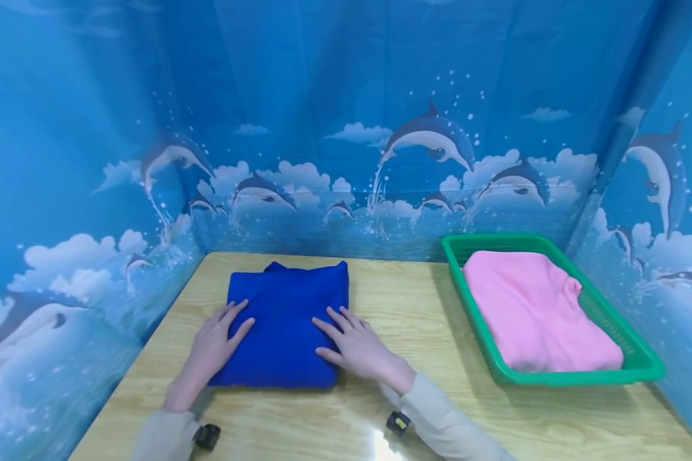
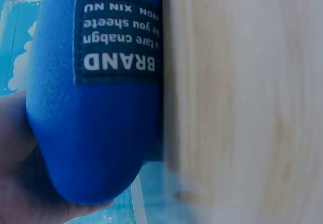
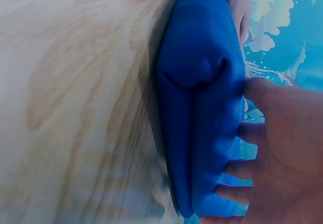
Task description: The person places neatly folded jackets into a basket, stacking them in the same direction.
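A folded blue garment (image 1: pixel 288 326) lies on the table as a thick, roughly square bundle. On its left edge rests my left hand (image 1: pixel 214 342), fingers spread over the top. My right hand (image 1: pixel 354 346) touches the right edge with its fingers extended and apart. The left wrist view shows a dark label (image 2: pixel 118 40) with white lettering on the garment's near fold, and the left hand (image 2: pixel 25 183) beside it. Layered folds of the garment (image 3: pixel 197 108) show from the side in the right wrist view, with the right hand (image 3: pixel 282 148) against its top.
To the right stands a green plastic basket (image 1: pixel 579 378) with a folded pink garment (image 1: pixel 536 314) in it. The wooden table (image 1: pixel 403 301) meets a blue dolphin-print curtain (image 1: pixel 334 128) at the back and sides.
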The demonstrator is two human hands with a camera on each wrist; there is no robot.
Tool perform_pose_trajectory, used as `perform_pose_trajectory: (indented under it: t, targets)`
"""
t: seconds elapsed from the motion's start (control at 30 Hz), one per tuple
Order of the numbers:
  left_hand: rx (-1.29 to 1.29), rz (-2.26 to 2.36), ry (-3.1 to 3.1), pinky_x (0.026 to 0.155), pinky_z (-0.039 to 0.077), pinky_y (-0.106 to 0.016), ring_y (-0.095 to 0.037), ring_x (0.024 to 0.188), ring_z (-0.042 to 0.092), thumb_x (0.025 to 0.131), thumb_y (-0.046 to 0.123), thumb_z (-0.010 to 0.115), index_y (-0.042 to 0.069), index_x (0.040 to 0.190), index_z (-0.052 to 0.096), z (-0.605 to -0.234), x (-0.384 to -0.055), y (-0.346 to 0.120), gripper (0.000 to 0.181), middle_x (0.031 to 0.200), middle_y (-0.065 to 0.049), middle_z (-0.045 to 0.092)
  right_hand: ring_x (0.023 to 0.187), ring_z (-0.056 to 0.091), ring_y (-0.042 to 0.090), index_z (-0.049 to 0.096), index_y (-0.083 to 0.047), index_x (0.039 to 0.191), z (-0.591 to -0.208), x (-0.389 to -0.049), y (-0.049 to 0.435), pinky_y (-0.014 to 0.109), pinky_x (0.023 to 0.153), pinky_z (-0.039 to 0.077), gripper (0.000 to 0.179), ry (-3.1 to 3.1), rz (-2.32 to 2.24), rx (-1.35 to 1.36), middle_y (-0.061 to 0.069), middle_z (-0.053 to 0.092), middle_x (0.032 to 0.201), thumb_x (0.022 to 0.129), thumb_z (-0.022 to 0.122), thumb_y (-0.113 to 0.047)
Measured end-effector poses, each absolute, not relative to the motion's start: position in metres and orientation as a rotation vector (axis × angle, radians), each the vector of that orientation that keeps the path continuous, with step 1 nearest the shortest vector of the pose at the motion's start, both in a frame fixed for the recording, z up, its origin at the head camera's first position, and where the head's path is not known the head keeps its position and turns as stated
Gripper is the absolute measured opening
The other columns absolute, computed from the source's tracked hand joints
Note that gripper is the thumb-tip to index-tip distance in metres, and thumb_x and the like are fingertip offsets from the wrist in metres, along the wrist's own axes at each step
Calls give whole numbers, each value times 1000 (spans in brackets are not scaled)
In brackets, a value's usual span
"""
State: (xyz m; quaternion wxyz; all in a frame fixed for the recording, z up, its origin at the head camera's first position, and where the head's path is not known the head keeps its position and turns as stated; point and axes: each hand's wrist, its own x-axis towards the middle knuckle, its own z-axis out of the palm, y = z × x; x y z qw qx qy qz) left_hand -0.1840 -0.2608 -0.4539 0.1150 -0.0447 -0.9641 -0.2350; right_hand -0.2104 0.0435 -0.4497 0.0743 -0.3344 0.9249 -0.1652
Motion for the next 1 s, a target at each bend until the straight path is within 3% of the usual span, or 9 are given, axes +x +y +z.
perform_pose_trajectory:
  t: [1.0]
  targets:
    - [-160, -717, -2790, 107, 38, -67, -50, 135, 47, 104, 38, 58, 5, 147, 53, -462, -200, -201, 54, 147, -29, 49, 154, 16, 38, 31, -27, 161, -451, -200, 106, 71, 114, 24, 63, 2801, -574, -889, 9, 20, 168, 105, 44, -54]
